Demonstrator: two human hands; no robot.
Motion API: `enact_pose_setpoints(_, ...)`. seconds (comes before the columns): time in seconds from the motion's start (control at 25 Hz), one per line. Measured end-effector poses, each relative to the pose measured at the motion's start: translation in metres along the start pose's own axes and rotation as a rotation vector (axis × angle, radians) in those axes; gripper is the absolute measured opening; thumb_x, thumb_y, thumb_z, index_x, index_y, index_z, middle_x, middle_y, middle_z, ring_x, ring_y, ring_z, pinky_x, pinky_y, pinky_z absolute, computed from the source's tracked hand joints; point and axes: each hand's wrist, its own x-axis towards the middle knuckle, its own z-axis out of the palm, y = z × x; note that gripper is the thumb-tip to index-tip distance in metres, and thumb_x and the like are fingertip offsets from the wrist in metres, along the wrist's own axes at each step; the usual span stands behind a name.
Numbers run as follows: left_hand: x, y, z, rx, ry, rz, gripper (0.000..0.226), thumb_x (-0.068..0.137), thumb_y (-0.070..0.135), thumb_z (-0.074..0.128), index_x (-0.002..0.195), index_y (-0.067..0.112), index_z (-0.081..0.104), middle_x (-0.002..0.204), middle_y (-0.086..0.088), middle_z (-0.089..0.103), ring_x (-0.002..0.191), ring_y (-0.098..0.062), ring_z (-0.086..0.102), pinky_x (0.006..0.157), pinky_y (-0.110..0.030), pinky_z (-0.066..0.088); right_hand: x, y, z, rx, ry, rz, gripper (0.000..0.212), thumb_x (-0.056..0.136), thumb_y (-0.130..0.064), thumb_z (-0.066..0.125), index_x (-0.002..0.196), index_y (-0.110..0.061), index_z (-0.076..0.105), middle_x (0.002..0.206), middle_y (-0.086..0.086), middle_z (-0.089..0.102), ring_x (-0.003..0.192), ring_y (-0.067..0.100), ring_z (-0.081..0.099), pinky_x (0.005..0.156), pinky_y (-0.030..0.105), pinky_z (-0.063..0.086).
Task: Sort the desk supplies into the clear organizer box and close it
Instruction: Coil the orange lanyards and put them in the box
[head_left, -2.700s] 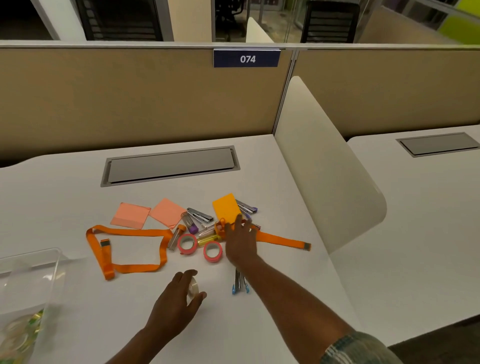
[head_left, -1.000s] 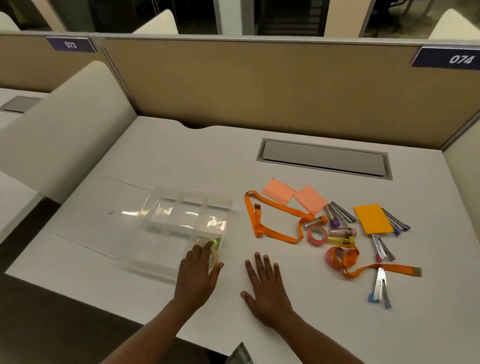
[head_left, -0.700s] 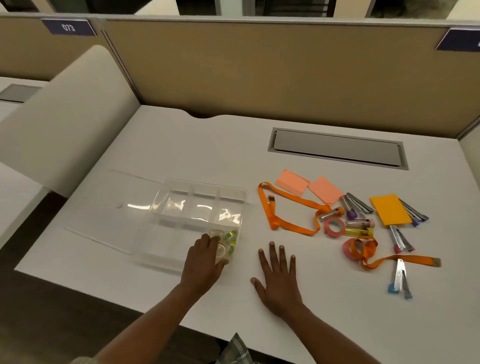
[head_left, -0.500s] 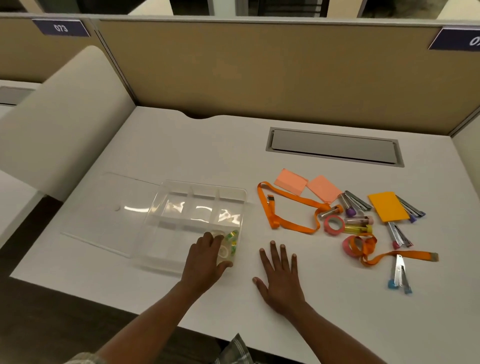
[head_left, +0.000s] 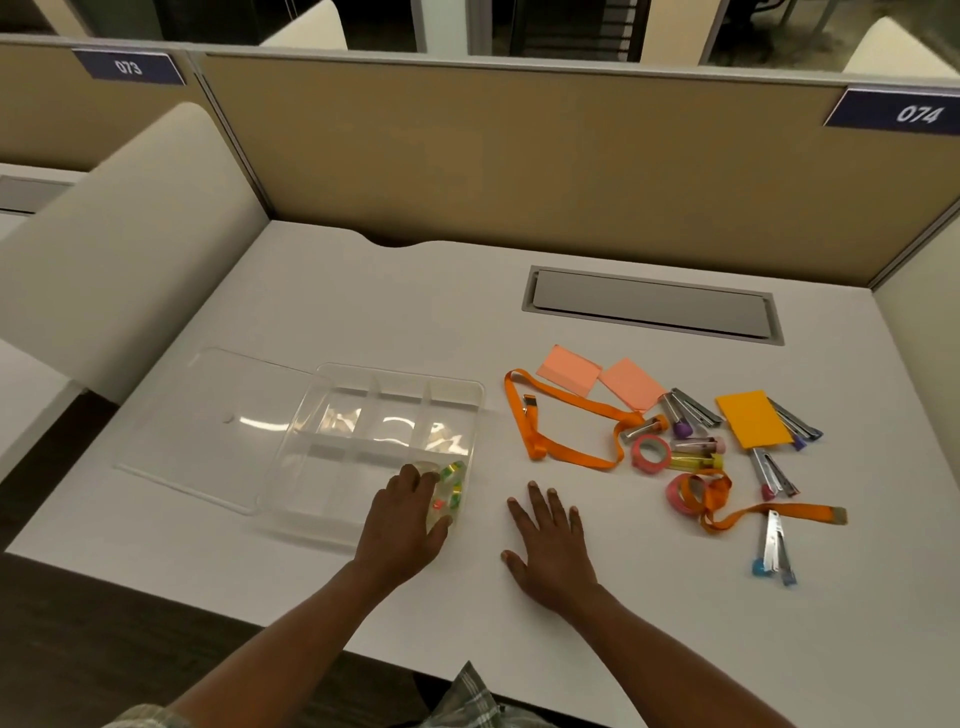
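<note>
Clear plastic organizer box sits open on the tabletop, its lid lying flat to the left. At the box's near right compartment the left hand curls round a clear tape roll beside small coloured bits. Just right of the box, the right hand lies flat, fingers spread, holding nothing. Farther right lie an orange lanyard, a pink tape roll, staplers and sticky notes.

Dim warm light; wide-angle edge distortion
</note>
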Motion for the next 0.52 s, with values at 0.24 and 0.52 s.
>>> enact_pose_setpoints(0.24,-0.004,0.03,0.002,-0.046,0.063,0.057,0.058,0.076,0.044,0.074,0.125,0.018,0.057,0.114,-0.007,0.059,0.088,-0.024,0.062,0.073,-0.033,0.054,0.035,0.012,-0.058,0.132,0.206,0.034,0.041,0.096,-0.041,0.052,0.132,-0.021,0.054,0.137,0.004,0.056,0.123,0.025,0.054,0.096,0.039,0.049)
enact_pose_setpoints(0.52,-0.011,0.068,0.014,-0.139,0.06,0.165,0.054,0.08,0.045,0.067,0.127,0.023,0.052,0.111,0.001,0.055,0.091,-0.017,0.059,0.077,-0.029,0.051,0.041,0.047,-0.064,-0.01,0.144,0.217,0.057,0.1,-0.011,0.042,0.153,-0.013,0.022,0.155,0.015,0.031,0.133,0.035,0.041,0.1,0.045,0.047)
